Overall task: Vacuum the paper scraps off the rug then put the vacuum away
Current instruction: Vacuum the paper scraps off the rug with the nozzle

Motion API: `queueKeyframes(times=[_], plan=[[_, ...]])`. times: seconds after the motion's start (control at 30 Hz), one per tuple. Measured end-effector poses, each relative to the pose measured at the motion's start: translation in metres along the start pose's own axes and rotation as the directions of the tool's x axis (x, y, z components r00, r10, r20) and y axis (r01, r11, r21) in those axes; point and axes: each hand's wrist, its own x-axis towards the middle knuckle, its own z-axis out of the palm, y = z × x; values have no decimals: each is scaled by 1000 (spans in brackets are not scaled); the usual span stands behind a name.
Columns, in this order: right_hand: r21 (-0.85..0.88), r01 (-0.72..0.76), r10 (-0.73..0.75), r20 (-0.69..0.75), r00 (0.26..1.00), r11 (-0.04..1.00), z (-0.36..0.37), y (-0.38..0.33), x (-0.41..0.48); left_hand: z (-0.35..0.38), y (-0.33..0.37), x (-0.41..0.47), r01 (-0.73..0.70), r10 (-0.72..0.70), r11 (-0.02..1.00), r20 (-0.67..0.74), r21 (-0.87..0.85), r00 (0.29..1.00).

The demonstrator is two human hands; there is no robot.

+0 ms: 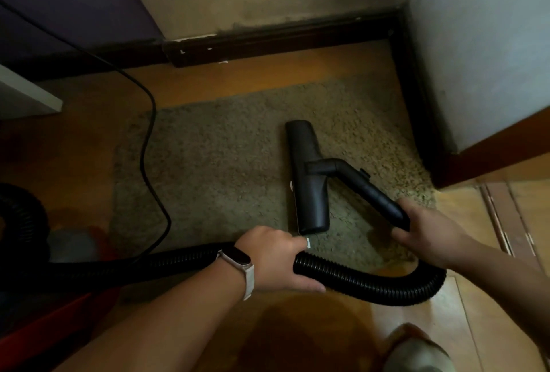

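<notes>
on rug, black vacuum (ribbed hose)

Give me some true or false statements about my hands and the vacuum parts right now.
1. The left hand grips the ribbed hose. True.
2. The floor head hangs in the air. False: it lies on the rug.
3. The right hand holds the rigid tube. True.
4. The watch is worn on the right arm. False: it is on the left.
5. The power cord lies over the rug's left part. True.
</notes>
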Motion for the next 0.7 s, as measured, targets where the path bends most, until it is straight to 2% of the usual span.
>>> queueKeyframes(times=[0.1, 0.27, 0.7], plan=[[56, -44, 44, -7, 999, 997, 3, 11, -17, 2, 6, 3, -42, 42, 999, 17, 5, 999], [49, -83, 85, -40, 996, 995, 13, 30, -44, 9, 19, 9, -104, 104, 994, 13, 40, 995], [-76, -120, 121, 5, 993, 990, 34, 21, -46, 23, 22, 1, -81, 79, 995, 46, 59, 996]])
